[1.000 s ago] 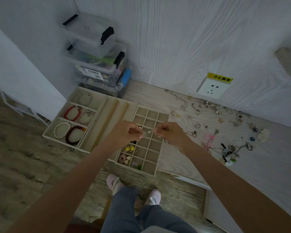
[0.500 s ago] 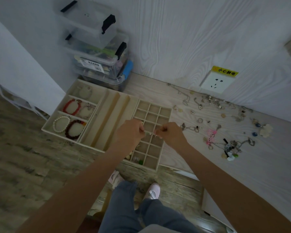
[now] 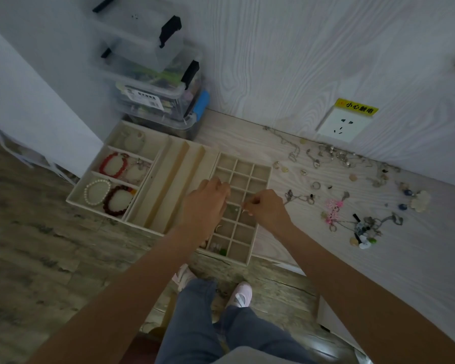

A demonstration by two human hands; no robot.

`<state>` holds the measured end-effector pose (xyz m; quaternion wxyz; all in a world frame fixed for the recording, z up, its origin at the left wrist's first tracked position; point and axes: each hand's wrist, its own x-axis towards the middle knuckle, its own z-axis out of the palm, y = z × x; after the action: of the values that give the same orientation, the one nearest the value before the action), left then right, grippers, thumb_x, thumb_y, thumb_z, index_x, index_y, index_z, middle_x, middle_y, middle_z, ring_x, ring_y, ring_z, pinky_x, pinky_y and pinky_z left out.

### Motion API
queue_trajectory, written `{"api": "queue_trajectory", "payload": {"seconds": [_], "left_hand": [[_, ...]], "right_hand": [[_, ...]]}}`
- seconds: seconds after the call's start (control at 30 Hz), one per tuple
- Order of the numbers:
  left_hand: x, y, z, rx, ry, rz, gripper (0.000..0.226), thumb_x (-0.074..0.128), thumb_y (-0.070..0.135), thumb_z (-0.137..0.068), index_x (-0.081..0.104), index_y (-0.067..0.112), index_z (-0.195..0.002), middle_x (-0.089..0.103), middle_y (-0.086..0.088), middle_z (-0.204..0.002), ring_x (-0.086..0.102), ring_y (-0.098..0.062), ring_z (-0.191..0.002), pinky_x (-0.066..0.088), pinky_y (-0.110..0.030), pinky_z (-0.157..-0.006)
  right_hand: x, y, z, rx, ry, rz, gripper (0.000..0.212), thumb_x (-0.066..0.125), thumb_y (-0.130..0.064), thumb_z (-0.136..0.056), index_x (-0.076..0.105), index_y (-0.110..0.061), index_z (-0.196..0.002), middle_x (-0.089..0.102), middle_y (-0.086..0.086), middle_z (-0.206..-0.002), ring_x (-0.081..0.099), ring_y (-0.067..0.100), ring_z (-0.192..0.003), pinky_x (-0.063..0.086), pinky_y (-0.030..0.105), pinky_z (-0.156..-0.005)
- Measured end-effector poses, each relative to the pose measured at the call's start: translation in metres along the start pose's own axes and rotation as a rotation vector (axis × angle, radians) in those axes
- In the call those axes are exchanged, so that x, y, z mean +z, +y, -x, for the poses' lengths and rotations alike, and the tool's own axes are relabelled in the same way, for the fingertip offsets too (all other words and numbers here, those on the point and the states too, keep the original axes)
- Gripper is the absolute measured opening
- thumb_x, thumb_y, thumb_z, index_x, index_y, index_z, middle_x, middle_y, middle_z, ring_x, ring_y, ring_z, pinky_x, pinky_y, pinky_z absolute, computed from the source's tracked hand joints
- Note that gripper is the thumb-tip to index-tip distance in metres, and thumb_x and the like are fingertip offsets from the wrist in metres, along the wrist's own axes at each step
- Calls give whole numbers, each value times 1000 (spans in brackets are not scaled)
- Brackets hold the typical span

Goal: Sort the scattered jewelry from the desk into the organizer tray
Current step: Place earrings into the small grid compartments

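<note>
Being pinched by right hand: small earring, directly over grid tray; left hand alongside, grip being hidden, indeterminable.

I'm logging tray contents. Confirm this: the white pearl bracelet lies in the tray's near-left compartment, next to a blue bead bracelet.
One thing is wrong: the neighbour is not blue. The head view shows the pearl bracelet in the near-left compartment of the tray, next to a dark red bead bracelet. No blue bracelet lies in that tray.
</note>
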<state>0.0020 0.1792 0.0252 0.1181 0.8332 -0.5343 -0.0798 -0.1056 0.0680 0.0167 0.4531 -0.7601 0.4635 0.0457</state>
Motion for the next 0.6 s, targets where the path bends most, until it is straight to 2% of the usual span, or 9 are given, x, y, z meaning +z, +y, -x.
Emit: {"api": "queue_trajectory", "payload": {"seconds": [0.07,0.17,0.27,0.37,0.5,0.6], "left_hand": [[-3,-10,6,28,20,-19,20,52,12,-90,62,16,-106,51,-6,-114,50,-22,-99,42,-29,-71],[-10,-16,10,88,-51,-100,31,61,6,-83,69,19,-109,51,-7,-118,50,-26,-104,39,-33,-80],[-13,-17,10,179,-58,-141,35,79,3,-60,76,26,-87,59,-6,-101,58,-27,-88,47,-39,-68],[-8,-16,14,215,-106,-173,29,72,8,-68,76,28,-89,57,-6,-110,54,-27,-98,46,-44,-79],[-7,-14,14,239,-129,-251,22,76,14,-62,77,32,-76,59,-5,-105,55,-25,-92,47,-40,-71],[-6,-14,14,243,-130,-270,20,71,17,-69,77,31,-82,58,-5,-111,53,-24,-97,44,-38,-72]], "right_hand": [[0,-3,1,15,-6,2,33,61,-15,-87,59,2,-59,59,24,-68,57,23,-65,36,24,-54],[4,-4,1,26,15,-10,29,63,-18,-87,70,9,-76,68,25,-77,66,30,-70,47,29,-61],[9,-7,3,24,41,10,30,62,-18,-86,70,10,-78,66,24,-71,60,24,-61,40,25,-53],[13,-9,6,7,49,46,27,61,-19,-87,71,3,-76,70,19,-74,64,24,-65,49,28,-58],[18,-9,9,-79,64,141,14,63,-17,-85,64,-13,-71,65,7,-74,65,24,-74,55,36,-69],[18,-7,13,-123,89,177,13,61,-15,-86,63,-14,-73,65,5,-77,63,22,-74,54,36,-67]]}}
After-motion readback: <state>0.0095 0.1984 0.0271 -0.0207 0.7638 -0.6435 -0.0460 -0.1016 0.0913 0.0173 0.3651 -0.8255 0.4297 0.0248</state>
